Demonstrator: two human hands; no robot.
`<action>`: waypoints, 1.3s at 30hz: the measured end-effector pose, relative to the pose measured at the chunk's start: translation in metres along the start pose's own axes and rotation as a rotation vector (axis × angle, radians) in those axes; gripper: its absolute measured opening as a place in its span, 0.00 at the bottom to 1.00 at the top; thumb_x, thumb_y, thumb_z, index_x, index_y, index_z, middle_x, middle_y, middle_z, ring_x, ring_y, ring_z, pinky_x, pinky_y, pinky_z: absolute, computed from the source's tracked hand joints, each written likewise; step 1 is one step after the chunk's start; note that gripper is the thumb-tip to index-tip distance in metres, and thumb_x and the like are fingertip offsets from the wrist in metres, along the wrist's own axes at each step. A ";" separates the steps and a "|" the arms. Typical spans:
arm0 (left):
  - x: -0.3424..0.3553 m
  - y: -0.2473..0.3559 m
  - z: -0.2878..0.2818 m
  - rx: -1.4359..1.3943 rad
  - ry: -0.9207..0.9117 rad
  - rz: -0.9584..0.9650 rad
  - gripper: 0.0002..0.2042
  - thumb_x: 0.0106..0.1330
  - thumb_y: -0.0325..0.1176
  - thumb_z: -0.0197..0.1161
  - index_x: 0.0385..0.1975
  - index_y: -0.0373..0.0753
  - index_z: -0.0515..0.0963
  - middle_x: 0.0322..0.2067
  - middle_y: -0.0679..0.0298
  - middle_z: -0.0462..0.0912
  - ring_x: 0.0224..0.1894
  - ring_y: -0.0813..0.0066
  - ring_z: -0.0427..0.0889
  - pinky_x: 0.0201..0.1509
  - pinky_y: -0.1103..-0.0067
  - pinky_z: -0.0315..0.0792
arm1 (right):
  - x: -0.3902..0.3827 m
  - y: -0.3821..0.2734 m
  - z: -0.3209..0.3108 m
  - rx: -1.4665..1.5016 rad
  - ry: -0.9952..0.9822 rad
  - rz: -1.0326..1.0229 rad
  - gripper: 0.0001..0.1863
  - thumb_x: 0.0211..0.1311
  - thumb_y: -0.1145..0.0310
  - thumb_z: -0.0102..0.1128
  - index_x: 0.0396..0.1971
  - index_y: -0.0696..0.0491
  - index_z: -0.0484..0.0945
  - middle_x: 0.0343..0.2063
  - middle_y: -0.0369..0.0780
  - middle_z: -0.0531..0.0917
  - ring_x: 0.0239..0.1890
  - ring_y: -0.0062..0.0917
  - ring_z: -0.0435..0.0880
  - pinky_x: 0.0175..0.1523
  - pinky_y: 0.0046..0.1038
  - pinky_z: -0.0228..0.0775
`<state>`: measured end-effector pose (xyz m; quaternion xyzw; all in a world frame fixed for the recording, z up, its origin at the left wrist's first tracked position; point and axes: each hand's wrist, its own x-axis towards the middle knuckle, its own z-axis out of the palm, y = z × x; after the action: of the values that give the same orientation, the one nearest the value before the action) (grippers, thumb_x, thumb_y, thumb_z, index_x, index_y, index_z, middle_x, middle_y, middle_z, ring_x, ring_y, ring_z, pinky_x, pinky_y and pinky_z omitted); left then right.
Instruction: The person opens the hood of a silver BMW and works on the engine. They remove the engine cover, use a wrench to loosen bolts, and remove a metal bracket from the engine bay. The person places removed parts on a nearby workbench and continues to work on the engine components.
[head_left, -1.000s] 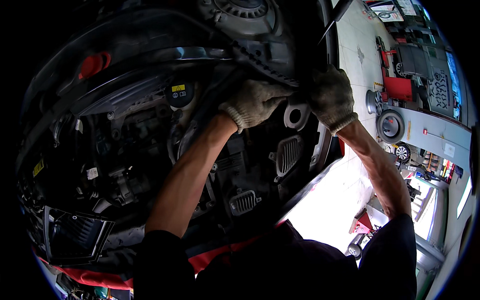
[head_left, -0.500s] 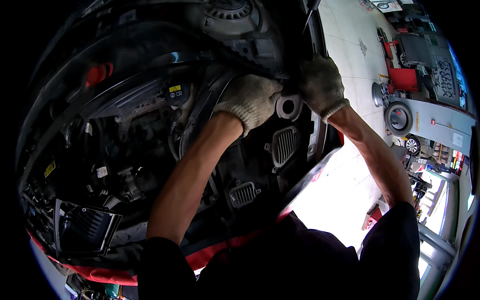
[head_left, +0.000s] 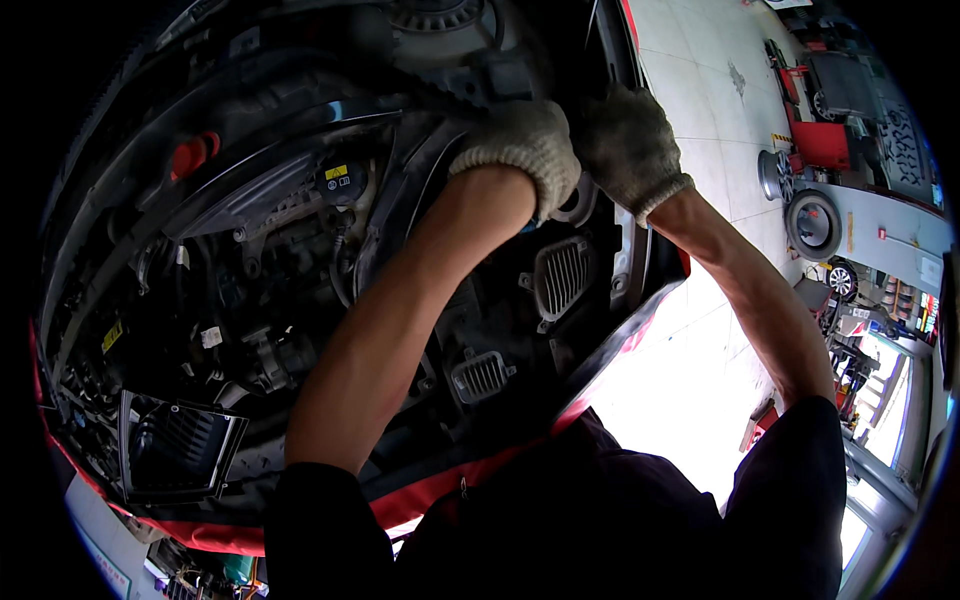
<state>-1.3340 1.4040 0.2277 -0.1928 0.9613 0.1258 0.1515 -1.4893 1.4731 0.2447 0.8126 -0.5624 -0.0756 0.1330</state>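
Both hands wear grey knitted gloves and reach into a car's engine bay at its right side. My left hand point(head_left: 525, 150) is bent at the wrist with its back toward me. It looks closed, and its fingers and whatever they hold are hidden. A small blue bit shows under its wrist. Just below it lies a round grey ring-shaped part point(head_left: 578, 205), partly covered. My right hand point(head_left: 630, 145) is close beside it, by the fender edge point(head_left: 632, 255). Its fingers curl into the dark, closed around something I cannot make out.
Two finned grey metal units point(head_left: 565, 280) sit below my hands. An open black airbox point(head_left: 180, 445) is at lower left, and a black cap with a yellow label point(head_left: 342, 182) is nearer the middle. Red covers the front edge point(head_left: 430, 490). Tyres and wheels point(head_left: 813, 225) stand on the right.
My left hand has moved slightly up and right, its wrist turning so the fingers are now hidden. My right hand has shifted slightly up and left. The whole view has also shifted a little.
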 end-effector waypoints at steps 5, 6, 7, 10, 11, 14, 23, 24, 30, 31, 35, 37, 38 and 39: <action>0.003 -0.015 0.004 -0.330 -0.031 -0.119 0.15 0.75 0.33 0.52 0.51 0.42 0.86 0.53 0.59 0.86 0.53 0.60 0.87 0.52 0.68 0.85 | 0.000 0.003 0.004 0.016 0.027 0.044 0.06 0.53 0.71 0.62 0.31 0.54 0.83 0.28 0.42 0.84 0.38 0.38 0.84 0.43 0.40 0.75; 0.003 -0.015 0.009 -0.384 -0.026 -0.151 0.15 0.75 0.33 0.51 0.52 0.42 0.85 0.53 0.59 0.86 0.53 0.60 0.87 0.52 0.69 0.85 | 0.000 0.003 0.005 0.020 0.029 0.053 0.05 0.53 0.72 0.62 0.31 0.53 0.82 0.28 0.42 0.84 0.37 0.38 0.84 0.42 0.40 0.76; 0.002 -0.016 0.016 -0.461 0.015 -0.155 0.15 0.75 0.32 0.51 0.51 0.41 0.85 0.53 0.59 0.86 0.53 0.60 0.87 0.52 0.69 0.84 | 0.001 0.003 0.005 0.039 0.060 0.026 0.06 0.52 0.72 0.63 0.31 0.54 0.82 0.28 0.42 0.84 0.37 0.38 0.84 0.42 0.40 0.76; -0.001 -0.016 0.040 -0.695 0.117 -0.192 0.15 0.75 0.32 0.52 0.51 0.40 0.85 0.53 0.59 0.86 0.51 0.62 0.87 0.54 0.71 0.83 | 0.001 0.004 0.005 0.035 0.109 -0.052 0.06 0.51 0.72 0.63 0.31 0.54 0.82 0.27 0.43 0.83 0.36 0.39 0.84 0.41 0.41 0.76; -0.002 -0.015 0.048 -0.723 0.189 -0.135 0.14 0.74 0.34 0.54 0.51 0.40 0.85 0.52 0.58 0.87 0.51 0.62 0.87 0.55 0.72 0.83 | 0.002 0.004 0.005 0.000 0.087 -0.069 0.07 0.50 0.72 0.63 0.31 0.54 0.82 0.27 0.42 0.83 0.36 0.38 0.84 0.41 0.41 0.76; -0.003 -0.017 0.067 -1.219 0.278 -0.172 0.14 0.74 0.37 0.57 0.51 0.39 0.85 0.48 0.56 0.88 0.49 0.63 0.88 0.57 0.74 0.81 | 0.002 0.006 0.005 -0.028 0.077 -0.110 0.08 0.47 0.72 0.65 0.31 0.54 0.82 0.27 0.41 0.83 0.35 0.38 0.84 0.40 0.41 0.76; -0.013 -0.010 0.058 -1.123 0.276 -0.273 0.15 0.73 0.40 0.58 0.50 0.41 0.85 0.47 0.55 0.88 0.50 0.59 0.87 0.55 0.71 0.82 | 0.001 0.008 0.006 -0.003 0.104 -0.110 0.07 0.47 0.71 0.64 0.28 0.54 0.81 0.28 0.42 0.82 0.37 0.39 0.82 0.41 0.41 0.75; -0.014 -0.010 0.056 -1.110 0.309 -0.260 0.15 0.73 0.40 0.58 0.50 0.42 0.85 0.47 0.55 0.88 0.50 0.59 0.87 0.56 0.70 0.82 | 0.001 0.008 0.006 0.001 0.097 -0.116 0.06 0.47 0.71 0.64 0.28 0.54 0.81 0.28 0.42 0.82 0.36 0.39 0.82 0.41 0.41 0.75; -0.014 -0.015 0.064 -1.284 0.280 -0.191 0.14 0.72 0.39 0.62 0.51 0.43 0.86 0.48 0.56 0.89 0.50 0.63 0.87 0.59 0.70 0.80 | 0.003 0.006 0.004 0.002 0.104 -0.115 0.04 0.47 0.71 0.65 0.25 0.53 0.82 0.27 0.41 0.81 0.37 0.38 0.82 0.41 0.41 0.75; -0.013 -0.016 0.067 -1.293 0.258 -0.176 0.14 0.71 0.40 0.63 0.51 0.43 0.86 0.48 0.56 0.89 0.50 0.64 0.87 0.60 0.70 0.80 | 0.003 0.006 0.004 -0.014 0.095 -0.115 0.04 0.48 0.71 0.65 0.25 0.53 0.82 0.27 0.41 0.81 0.37 0.37 0.82 0.41 0.41 0.75; -0.011 -0.017 0.077 -1.374 0.329 -0.111 0.14 0.72 0.39 0.62 0.51 0.43 0.86 0.49 0.57 0.89 0.51 0.63 0.87 0.61 0.70 0.80 | 0.004 0.008 0.005 -0.043 0.019 -0.123 0.07 0.49 0.67 0.71 0.27 0.51 0.84 0.28 0.40 0.82 0.34 0.35 0.82 0.39 0.38 0.76; -0.010 -0.017 0.079 -1.420 0.318 -0.090 0.14 0.73 0.39 0.62 0.51 0.42 0.86 0.49 0.57 0.88 0.51 0.64 0.87 0.61 0.70 0.80 | 0.004 0.008 0.004 -0.059 0.006 -0.123 0.08 0.48 0.66 0.73 0.28 0.50 0.85 0.29 0.39 0.81 0.34 0.34 0.81 0.38 0.37 0.75; -0.010 -0.017 0.080 -1.407 0.334 -0.084 0.14 0.73 0.39 0.62 0.52 0.42 0.85 0.49 0.57 0.88 0.51 0.64 0.87 0.62 0.71 0.80 | 0.004 0.009 0.004 -0.057 0.016 -0.137 0.08 0.48 0.66 0.73 0.28 0.51 0.85 0.29 0.39 0.81 0.34 0.34 0.81 0.37 0.37 0.75; -0.009 -0.018 0.079 -1.393 0.325 -0.082 0.14 0.73 0.39 0.62 0.52 0.42 0.85 0.49 0.57 0.88 0.51 0.64 0.87 0.62 0.71 0.80 | 0.004 0.009 0.003 -0.052 0.025 -0.150 0.08 0.49 0.66 0.73 0.28 0.51 0.85 0.29 0.39 0.81 0.34 0.34 0.81 0.37 0.37 0.75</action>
<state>-1.2993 1.4152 0.1544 -0.2970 0.6602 0.6740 -0.1473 -1.4964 1.4664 0.2444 0.8495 -0.4962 -0.0898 0.1550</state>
